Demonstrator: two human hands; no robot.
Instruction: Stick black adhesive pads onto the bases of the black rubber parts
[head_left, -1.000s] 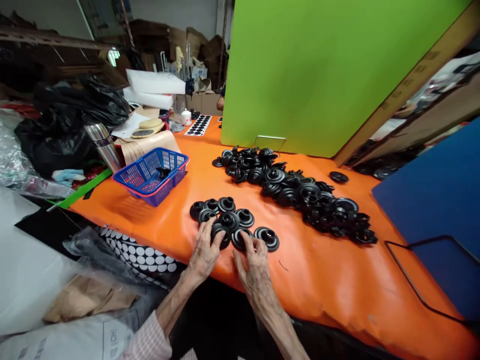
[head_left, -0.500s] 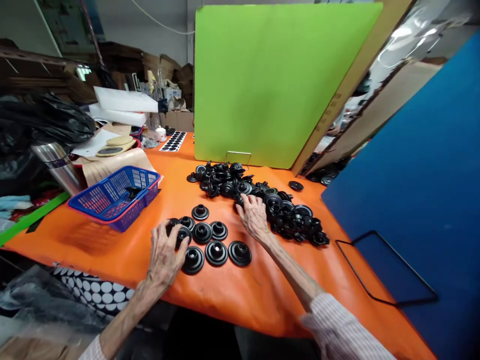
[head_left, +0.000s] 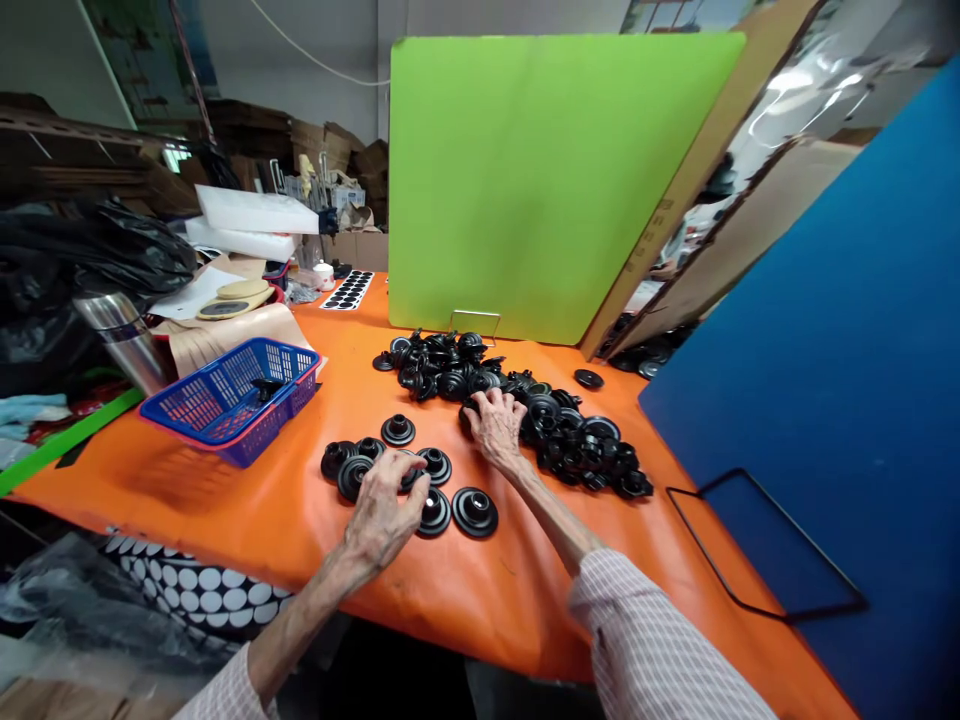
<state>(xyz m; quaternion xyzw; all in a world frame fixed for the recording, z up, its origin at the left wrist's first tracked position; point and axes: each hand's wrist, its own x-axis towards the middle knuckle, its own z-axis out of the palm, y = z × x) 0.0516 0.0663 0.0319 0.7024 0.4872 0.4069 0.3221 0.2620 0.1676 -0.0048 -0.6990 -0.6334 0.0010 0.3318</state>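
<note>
Several black round stepped discs (head_left: 475, 511) lie apart from one another on the orange table cover (head_left: 442, 610). Over this group hovers my left hand (head_left: 386, 505), fingers spread and nothing gripped, hiding some of the discs. My right hand (head_left: 496, 425) is at the near edge of a large heap of black parts (head_left: 566, 425), its fingers curled on a black disc (head_left: 468, 420) that is partly hidden under the fingertips.
At the left is a blue and red basket (head_left: 244, 455) with a black part inside, near a steel flask (head_left: 124, 340). A green board (head_left: 555, 180) stands behind the heap. A blue panel (head_left: 817, 380) with a wire stand (head_left: 769, 530) is at the right.
My left hand has moved right, off the leftmost discs and over the middle ones. My right hand has shifted slightly left with the disc at its fingertips. The view has tilted up a little.
</note>
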